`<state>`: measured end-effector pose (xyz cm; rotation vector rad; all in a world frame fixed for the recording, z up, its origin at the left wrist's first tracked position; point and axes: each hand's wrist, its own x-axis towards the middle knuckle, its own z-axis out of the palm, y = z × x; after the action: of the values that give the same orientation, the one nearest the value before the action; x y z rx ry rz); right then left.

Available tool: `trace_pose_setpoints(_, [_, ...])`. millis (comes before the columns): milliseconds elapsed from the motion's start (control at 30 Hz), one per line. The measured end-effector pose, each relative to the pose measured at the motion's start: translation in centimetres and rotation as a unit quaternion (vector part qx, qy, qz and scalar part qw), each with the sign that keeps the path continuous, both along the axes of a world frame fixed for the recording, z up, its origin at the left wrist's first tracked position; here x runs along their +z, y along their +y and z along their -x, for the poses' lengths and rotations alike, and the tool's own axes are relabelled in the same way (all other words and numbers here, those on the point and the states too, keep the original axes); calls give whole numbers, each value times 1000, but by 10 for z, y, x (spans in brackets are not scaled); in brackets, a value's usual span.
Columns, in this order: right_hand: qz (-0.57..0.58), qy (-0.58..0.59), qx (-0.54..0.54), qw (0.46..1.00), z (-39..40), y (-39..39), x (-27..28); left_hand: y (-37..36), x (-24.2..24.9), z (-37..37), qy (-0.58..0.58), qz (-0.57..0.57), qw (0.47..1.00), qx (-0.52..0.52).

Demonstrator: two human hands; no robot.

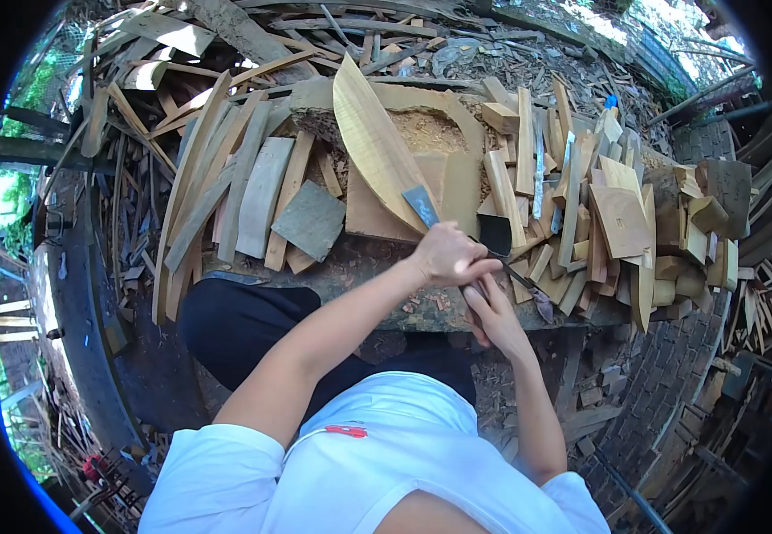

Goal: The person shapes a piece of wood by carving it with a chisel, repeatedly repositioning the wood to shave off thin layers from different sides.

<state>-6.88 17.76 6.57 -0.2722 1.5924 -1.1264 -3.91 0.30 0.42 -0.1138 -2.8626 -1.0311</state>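
White shirt (315,485) — red print (347,432) — black trousers (243,325)

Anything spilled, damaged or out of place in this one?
Nothing looks plainly damaged. Chips lie scattered along the bench's near edge and shavings lie in a hollow beside the curved board, likely ordinary woodworking mess. One oddity: a small bright blue item among the wood pieces, too small to identify.

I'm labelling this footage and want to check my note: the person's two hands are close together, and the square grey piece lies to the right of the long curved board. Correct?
Not quite: the square grey piece lies to the left of the long curved board, as the head view shows. The left hand and right hand are indeed close together.
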Motion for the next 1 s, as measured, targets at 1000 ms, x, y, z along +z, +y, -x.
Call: trace_pose_setpoints(1000, [-75, 140, 14, 987, 20, 9, 13, 26, 5, 13, 45, -51, 996, 56])
